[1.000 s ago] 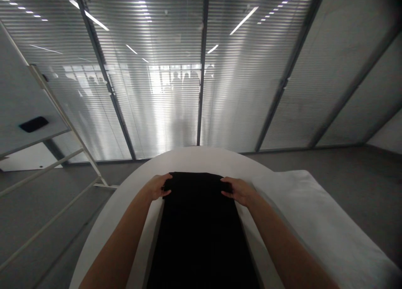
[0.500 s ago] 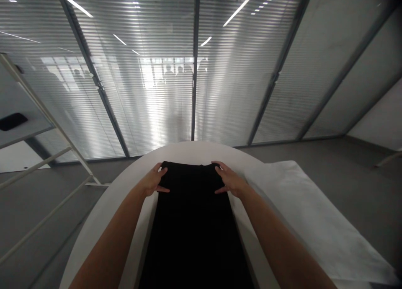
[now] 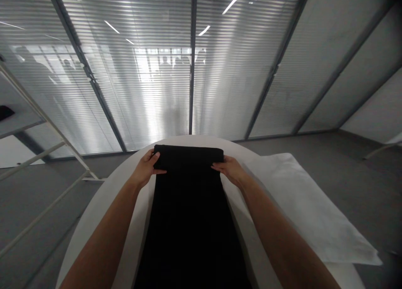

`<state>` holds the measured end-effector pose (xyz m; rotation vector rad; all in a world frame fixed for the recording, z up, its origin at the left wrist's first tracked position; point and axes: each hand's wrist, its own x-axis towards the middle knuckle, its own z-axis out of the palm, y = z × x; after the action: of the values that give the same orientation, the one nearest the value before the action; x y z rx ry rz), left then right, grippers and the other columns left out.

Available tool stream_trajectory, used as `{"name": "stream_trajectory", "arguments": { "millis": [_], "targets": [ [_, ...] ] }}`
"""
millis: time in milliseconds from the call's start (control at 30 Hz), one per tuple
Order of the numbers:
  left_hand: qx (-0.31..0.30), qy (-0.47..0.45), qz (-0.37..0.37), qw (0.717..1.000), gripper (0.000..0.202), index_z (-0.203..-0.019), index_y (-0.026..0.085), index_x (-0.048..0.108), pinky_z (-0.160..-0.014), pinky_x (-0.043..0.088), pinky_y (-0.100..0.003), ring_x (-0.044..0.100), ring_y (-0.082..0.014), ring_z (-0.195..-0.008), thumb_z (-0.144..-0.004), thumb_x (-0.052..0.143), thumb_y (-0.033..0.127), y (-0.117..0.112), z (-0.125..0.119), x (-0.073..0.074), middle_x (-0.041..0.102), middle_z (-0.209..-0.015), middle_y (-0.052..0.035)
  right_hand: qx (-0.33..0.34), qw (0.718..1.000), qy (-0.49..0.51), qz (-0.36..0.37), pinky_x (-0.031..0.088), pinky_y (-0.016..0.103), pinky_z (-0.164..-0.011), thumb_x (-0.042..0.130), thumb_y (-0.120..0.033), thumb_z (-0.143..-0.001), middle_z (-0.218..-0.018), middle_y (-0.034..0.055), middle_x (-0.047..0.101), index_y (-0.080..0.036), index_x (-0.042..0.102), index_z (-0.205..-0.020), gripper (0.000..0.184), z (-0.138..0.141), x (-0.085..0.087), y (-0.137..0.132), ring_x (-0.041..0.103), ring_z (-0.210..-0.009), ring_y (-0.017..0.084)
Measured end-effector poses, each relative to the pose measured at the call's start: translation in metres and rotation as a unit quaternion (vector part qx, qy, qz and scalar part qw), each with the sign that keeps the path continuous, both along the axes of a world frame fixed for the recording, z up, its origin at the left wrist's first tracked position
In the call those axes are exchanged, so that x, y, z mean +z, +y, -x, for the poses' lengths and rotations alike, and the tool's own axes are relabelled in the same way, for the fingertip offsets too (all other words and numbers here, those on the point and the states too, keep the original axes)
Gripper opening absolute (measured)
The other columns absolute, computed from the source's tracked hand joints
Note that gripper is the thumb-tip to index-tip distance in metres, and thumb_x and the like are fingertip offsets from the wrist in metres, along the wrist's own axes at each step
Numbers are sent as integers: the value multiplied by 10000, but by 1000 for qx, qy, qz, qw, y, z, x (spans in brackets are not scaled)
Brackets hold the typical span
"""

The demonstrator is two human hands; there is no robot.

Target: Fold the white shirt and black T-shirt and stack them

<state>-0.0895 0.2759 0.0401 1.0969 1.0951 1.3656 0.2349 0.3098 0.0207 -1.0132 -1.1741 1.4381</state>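
A long black cloth (image 3: 188, 222) lies lengthwise on the round white table (image 3: 78, 247), running toward me past the lower edge of the view. Its far end is folded over in a flat band (image 3: 188, 155). My left hand (image 3: 146, 167) grips the left end of that band, thumb on top and one finger stretched along the cloth. At the band's right end my right hand (image 3: 230, 169) holds the lower corner, its fingertips lying on the fold. Both hands are closed on the cloth, and some fingers are hidden beneath it.
White fabric (image 3: 301, 205) covers the table's right side and hangs over its edge. A pale metal rack (image 3: 63, 134) stands on the floor at left. Behind the table are glass panels with blinds (image 3: 169, 92), showing reflections of lights and figures.
The cloth's far edge has been turned over into a wider flat band. Both hands have moved with it, and the right hand now holds the fold's lower corner. The view has shifted slightly.
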Motion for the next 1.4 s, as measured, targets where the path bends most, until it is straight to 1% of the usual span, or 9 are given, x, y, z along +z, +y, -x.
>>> {"name": "stream_trajectory", "arguments": {
  "millis": [200, 400, 567, 733, 900, 1000, 1133, 1300, 1400],
  "targets": [
    [-12, -4, 34, 999, 476, -1141, 171, 624, -661, 633, -498, 627, -321, -1044, -768, 733, 445, -1, 1, 1, 638, -1162, -133, -48, 992, -110, 35, 625, 382, -640, 662, -277, -783, -1203, 65, 636, -267, 600, -1130, 353, 6, 11, -8, 618, -1044, 261],
    [-15, 3, 9, 1000, 511, -1172, 222, 545, -600, 633, -479, 610, -318, -1061, -772, 716, 489, -8, -2, 9, 593, -1202, -110, -52, 982, -183, 9, 637, 380, -550, 572, -376, -863, -1334, 79, 552, -322, 491, -1302, 450, 13, 29, -19, 584, -1084, 302],
    [-23, 50, 16, 998, 564, -1233, 255, 491, -531, 627, -434, 633, -301, -992, -796, 652, 574, -10, -1, 6, 572, -1215, -115, -12, 987, -160, 5, 637, 425, -529, 534, -507, -889, -1415, 69, 464, -391, 390, -1364, 509, 12, 24, -20, 546, -1143, 331],
    [-17, 63, 18, 998, 550, -1248, 273, 489, -540, 628, -413, 637, -279, -961, -816, 619, 588, -5, 2, -3, 573, -1200, -108, 3, 995, -97, 7, 633, 447, -607, 587, -524, -861, -1366, 59, 504, -373, 447, -1259, 448, 8, 12, -13, 562, -1126, 300],
    [16, 21, -60, 998, 504, -1234, 281, 489, -655, 633, -438, 580, -281, -1102, -832, 615, 557, 1, -1, -7, 543, -1247, -78, 12, 999, -8, -38, 595, 479, -764, 598, -512, -855, -1323, 12, 553, -379, 464, -1225, 415, 7, 4, -7, 585, -1111, 239],
    [-1, -18, -79, 997, 445, -1192, 273, 507, -740, 623, -455, 555, -270, -1136, -830, 644, 493, 2, 0, -6, 541, -1232, -63, -2, 998, 27, -55, 574, 471, -811, 630, -477, -830, -1256, -4, 596, -372, 505, -1190, 395, 5, 3, -4, 592, -1097, 229],
    [-44, -74, -52, 995, 328, -1087, 227, 579, -747, 606, -510, 593, -253, -1019, -785, 676, 313, -2, 10, -3, 599, -1105, -46, 1, 996, 76, -36, 560, 463, -798, 694, -348, -738, -1131, 12, 646, -296, 591, -1084, 365, 0, 4, -4, 619, -994, 232],
    [-75, -85, -56, 992, 413, -1008, 134, 716, -695, 579, -361, 617, -262, -934, -615, 588, 141, -4, 26, -9, 679, -1036, -95, 30, 996, 64, -52, 515, 404, -777, 689, -184, -572, -852, 7, 670, -216, 662, -841, 273, -8, 7, -7, 624, -830, 219],
    [-89, -63, -76, 991, 390, -874, 105, 768, -694, 541, -348, 627, -280, -895, -556, 549, 158, -2, 31, -18, 712, -922, -127, 92, 990, 38, -100, 458, 428, -911, 683, -161, -533, -817, 18, 678, -206, 666, -715, 188, -12, 10, -10, 631, -956, 267]
  ]
}}
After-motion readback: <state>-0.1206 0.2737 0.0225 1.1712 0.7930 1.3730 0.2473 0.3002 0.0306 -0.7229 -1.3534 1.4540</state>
